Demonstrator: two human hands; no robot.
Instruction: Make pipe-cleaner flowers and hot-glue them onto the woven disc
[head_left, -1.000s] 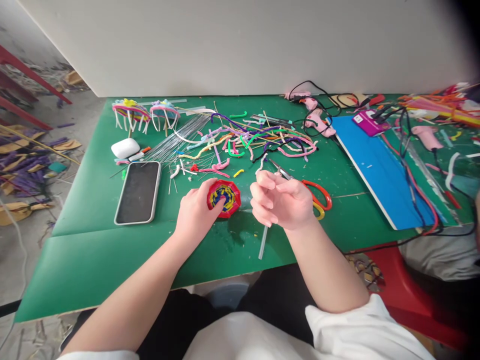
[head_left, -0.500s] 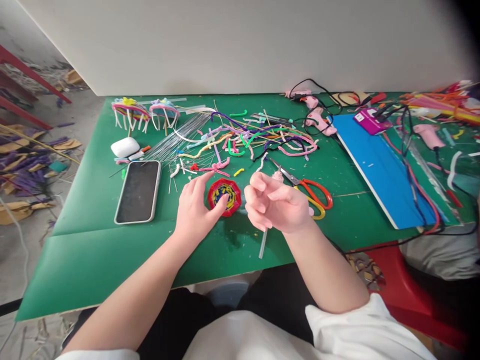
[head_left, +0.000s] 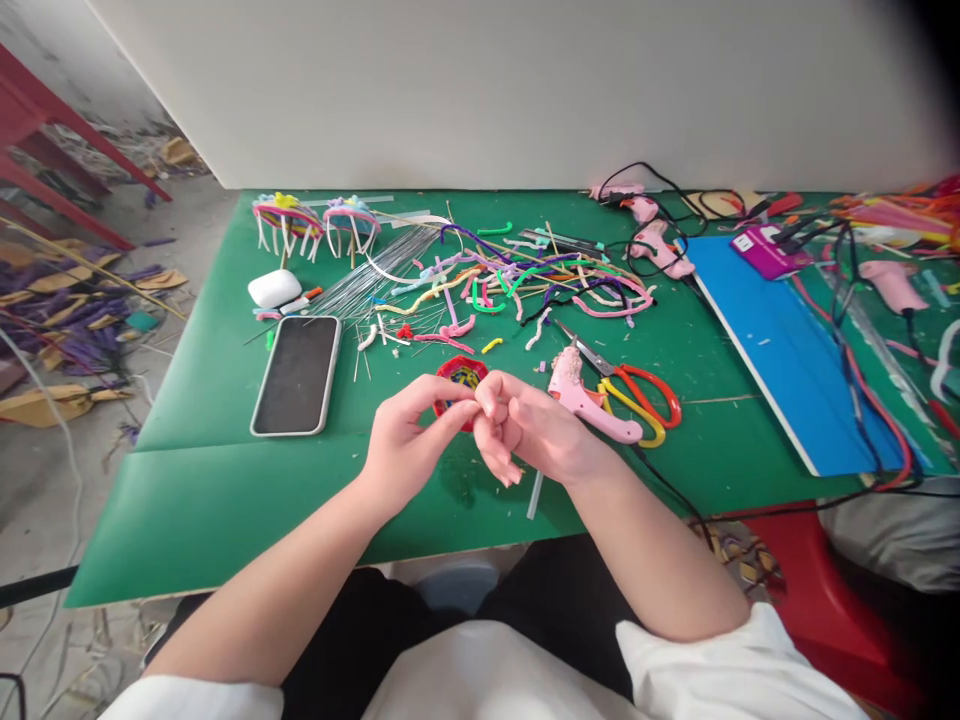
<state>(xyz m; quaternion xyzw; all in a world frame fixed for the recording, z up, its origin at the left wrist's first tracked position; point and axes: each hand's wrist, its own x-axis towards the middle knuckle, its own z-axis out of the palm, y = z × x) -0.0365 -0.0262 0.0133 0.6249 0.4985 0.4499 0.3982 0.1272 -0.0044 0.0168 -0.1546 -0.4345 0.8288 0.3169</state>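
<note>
My left hand (head_left: 409,440) and my right hand (head_left: 536,430) meet fingertip to fingertip just above the green table (head_left: 225,480). The left thumb and forefinger pinch at the curled fingers of the right hand; whatever lies between them is too small to see. Right behind the fingertips lies a red woven disc (head_left: 457,375) with a blue and yellow middle, partly hidden. A pink glue gun (head_left: 585,395) rests on the table to the right of my right hand. A clear glue stick (head_left: 535,493) shows below that hand.
Scissors (head_left: 637,400) with red and yellow handles lie beside the glue gun. A phone (head_left: 298,373) and a white case (head_left: 274,288) are at the left. Tangled coloured pipe cleaners (head_left: 517,275) fill the middle back; a blue board (head_left: 780,350), cables and more glue guns sit right.
My left hand lifted off the red disc and came to my right hand's fingertips. The pink glue gun now lies on the table, out of my right hand. The camera view shifted slightly.
</note>
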